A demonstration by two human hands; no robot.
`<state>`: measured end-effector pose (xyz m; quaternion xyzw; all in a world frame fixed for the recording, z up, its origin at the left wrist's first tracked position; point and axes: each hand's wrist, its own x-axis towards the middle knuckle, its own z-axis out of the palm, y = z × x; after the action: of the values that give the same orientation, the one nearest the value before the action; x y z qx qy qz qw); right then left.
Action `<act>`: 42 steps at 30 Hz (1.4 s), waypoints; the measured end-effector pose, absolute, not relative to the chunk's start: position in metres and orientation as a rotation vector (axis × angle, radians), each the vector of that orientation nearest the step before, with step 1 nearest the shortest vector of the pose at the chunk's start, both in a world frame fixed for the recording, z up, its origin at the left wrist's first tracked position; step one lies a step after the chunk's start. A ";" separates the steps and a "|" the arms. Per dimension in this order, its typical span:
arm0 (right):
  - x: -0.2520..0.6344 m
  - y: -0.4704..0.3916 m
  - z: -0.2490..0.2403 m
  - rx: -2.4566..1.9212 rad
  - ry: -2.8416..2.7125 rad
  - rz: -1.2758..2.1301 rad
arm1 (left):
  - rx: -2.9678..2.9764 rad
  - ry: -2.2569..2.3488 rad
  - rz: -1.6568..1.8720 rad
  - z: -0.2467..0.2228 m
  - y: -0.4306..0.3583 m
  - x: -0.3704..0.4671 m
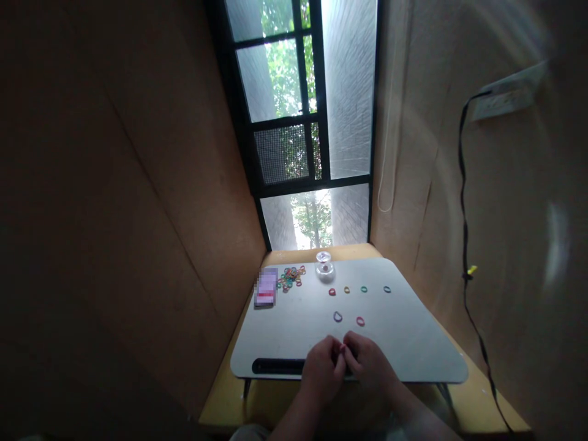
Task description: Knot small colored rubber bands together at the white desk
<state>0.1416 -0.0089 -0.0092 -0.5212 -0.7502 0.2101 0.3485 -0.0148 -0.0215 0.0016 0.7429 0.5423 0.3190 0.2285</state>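
Note:
Close together over the front edge of the white lap table (285, 331), my left hand (321, 367) and my right hand (367, 358) meet at the fingertips. Both are closed in a pinch on what looks like a small pinkish-red elastic band (342, 348), mostly hidden by the fingers. Just beyond them lie a purple band (338, 316) and a pink band (361, 321). Farther back, a row holds a red band (332, 292), a yellow band (346, 290), a green band (364, 289) and a dark bluish band (387, 290).
A pile of mixed coloured bands (291, 277) lies at the back left, beside a blurred pink-purple card or packet (266, 288). A clear round container (325, 269) stands at the back middle. The table has a black slot (278, 366). A black cord (465, 245) hangs at right.

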 end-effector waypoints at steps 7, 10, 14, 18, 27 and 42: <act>0.142 -0.011 -0.009 -1.359 -1.947 0.535 | 2.033 1.484 0.867 0.004 -0.023 -0.015; 0.142 -0.011 -0.008 -1.360 -1.952 0.541 | 2.024 1.476 0.866 0.004 -0.023 -0.015; 0.142 -0.010 -0.008 -1.366 -1.959 0.537 | 2.021 1.474 0.872 0.005 -0.022 -0.015; 0.142 -0.010 -0.008 -1.374 -1.969 0.542 | 2.021 1.467 0.873 0.004 -0.021 -0.016; 0.142 -0.006 -0.009 -1.368 -1.982 0.551 | 2.020 1.464 0.861 0.004 -0.019 -0.016; 0.142 -0.009 -0.008 -1.363 -1.942 0.551 | 2.024 1.475 0.878 0.007 -0.022 -0.013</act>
<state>0.1423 -0.0087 -0.0082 -0.5250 -0.7482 0.2124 0.3456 -0.0128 -0.0216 0.0068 0.7400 0.5393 0.3212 0.2416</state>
